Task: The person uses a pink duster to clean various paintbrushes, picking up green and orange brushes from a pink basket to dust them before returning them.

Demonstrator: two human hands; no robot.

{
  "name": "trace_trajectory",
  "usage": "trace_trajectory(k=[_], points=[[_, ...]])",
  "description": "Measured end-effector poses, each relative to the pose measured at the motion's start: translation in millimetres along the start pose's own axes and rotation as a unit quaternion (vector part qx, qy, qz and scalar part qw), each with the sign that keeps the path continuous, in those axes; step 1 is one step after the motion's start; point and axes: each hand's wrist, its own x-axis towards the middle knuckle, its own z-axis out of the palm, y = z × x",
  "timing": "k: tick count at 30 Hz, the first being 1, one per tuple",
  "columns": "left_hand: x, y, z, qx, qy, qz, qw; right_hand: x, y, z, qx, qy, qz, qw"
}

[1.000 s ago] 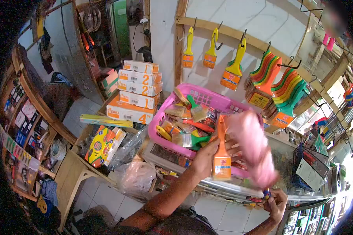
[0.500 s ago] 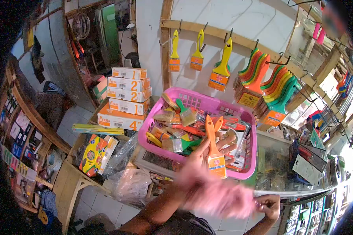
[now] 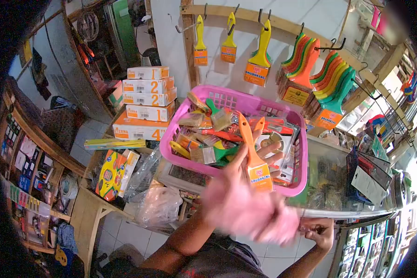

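My left hand (image 3: 238,162) is held over the front of a pink basket (image 3: 190,164), gripping orange-handled paintbrushes (image 3: 249,139) with their handles pointing up. The front one has an orange and white Brushking label. A pink cloth (image 3: 245,208), smeared by motion, lies across my left palm and wrist and covers the lower end of the brushes. At the lower right, my right hand (image 3: 317,233) pinches the cloth's end between its fingers. Inside the basket lie more paintbrushes, among them a green-handled one (image 3: 221,119), and packaged items.
Paintbrushes (image 3: 257,60) hang from hooks on a wooden rail above the basket. Stacked brush boxes (image 3: 148,113) stand to the left, near a yellow-orange box (image 3: 111,175) and a clear plastic bag (image 3: 157,204). A glass counter (image 3: 324,171) extends right beneath a dark wire basket (image 3: 356,185).
The view has tilted slightly downward. The pink cloth has shifted up a little and bunched against my left hand and the brushes. Both hands keep their hold.
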Motion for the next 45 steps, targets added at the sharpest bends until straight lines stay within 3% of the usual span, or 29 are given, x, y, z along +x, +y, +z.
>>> trace_trajectory(k=[5,7,8,9,11,12,13,15,16,19,20,21,25,27,28,30,31,35,37,39,41,43,45], points=[[19,-13,-66,0.138,-0.153,0.059,0.977,-3,-9,-2,-0.001,0.054,0.036,0.998],[17,-9,-51,0.068,-0.116,0.011,0.991,-4,-11,-4,0.006,0.045,0.058,0.997],[16,-7,-42,0.041,-0.091,-0.008,0.995,-3,-3,-8,-0.016,-0.001,0.003,1.000],[14,-4,-34,0.012,-0.066,-0.026,0.997,-1,-4,-7,-0.007,0.020,0.014,1.000],[21,-4,-45,-0.073,-0.157,-0.042,0.984,-1,-7,-4,0.011,0.065,0.038,0.997],[22,-10,-66,0.028,-0.133,-0.026,0.990,3,-9,-3,0.009,0.113,0.070,0.991],[21,-12,-70,0.129,-0.108,-0.016,0.986,3,-10,-3,0.014,0.090,0.070,0.993],[14,-4,-44,0.067,-0.066,-0.027,0.995,3,-13,-4,0.025,0.044,0.065,0.997],[5,3,-16,0.033,-0.028,-0.032,0.999,9,-6,-6,-0.044,-0.038,-0.026,0.998],[7,-3,-20,0.015,-0.043,-0.012,0.999,8,-14,-4,-0.038,0.004,0.022,0.999],[7,-7,-37,0.057,0.008,0.006,0.998,9,-18,1,0.023,0.077,0.095,0.992],[8,-7,-40,0.098,0.059,0.025,0.993,9,-17,-1,0.029,0.061,0.091,0.994],[3,0,-7,-0.002,-0.035,0.002,0.999,8,-13,-5,-0.004,0.007,0.035,0.999],[12,-1,-42,0.029,-0.062,0.002,0.998,10,-12,-3,-0.047,-0.011,-0.018,0.999],[10,-2,-50,0.075,-0.063,0.022,0.995,8,-17,0,-0.010,0.061,0.064,0.996],[8,-4,-47,0.097,-0.004,0.006,0.995,7,-16,2,0.030,0.090,0.079,0.992],[11,-2,-39,0.056,-0.019,0.000,0.998,9,-16,2,0.049,0.103,0.085,0.990],[13,-1,-29,-0.035,-0.072,-0.012,0.997,11,-7,-7,-0.066,-0.070,-0.034,0.995],[13,-4,-33,-0.023,-0.087,0.004,0.996,15,-21,10,-0.042,0.009,0.014,0.999],[2,-7,-48,0.087,-0.058,0.043,0.994,23,-28,17,-0.002,0.099,0.076,0.992],[4,-5,-37,0.110,-0.017,0.077,0.991,30,-20,11,-0.029,0.047,0.071,0.996],[26,3,-40,-0.100,-0.108,-0.033,0.989,30,-21,6,-0.018,-0.002,0.067,0.998],[14,-2,-38,0.002,-0.105,0.023,0.994,32,-18,13,0.016,0.031,0.040,0.999]])
